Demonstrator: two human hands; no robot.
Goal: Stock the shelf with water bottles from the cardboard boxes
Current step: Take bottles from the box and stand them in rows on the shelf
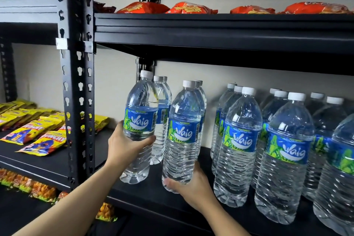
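Seemingly well along: rows of clear plastic water bottles with blue-green labels [287,149] already stand at right on the black metal shelf [145,195]. At centre the left hand [124,144] grips one bottle [138,120] mid-body, the right hand [193,184] clasps another bottle [182,136] at its base, neither released; boxes out of view

Far-right bottle [337,178] is cut by the rt & bottom edges, and I can't see its cap. Rear bottles [234,86] show only caps & slivers behind the front ones, so I can't count rows. Left hand [124,145]: fingers behind the left bottle [139,120] are hidden. Right hand [193,188]: fingertips blur through the base of the middle bottle [182,140]. Orange packets [189,7]: undersides sit behind the shelf lip [220,25], print unreadable. Yellow packets [11,109] are cut at the left edge. Both forearms run off the bottom.
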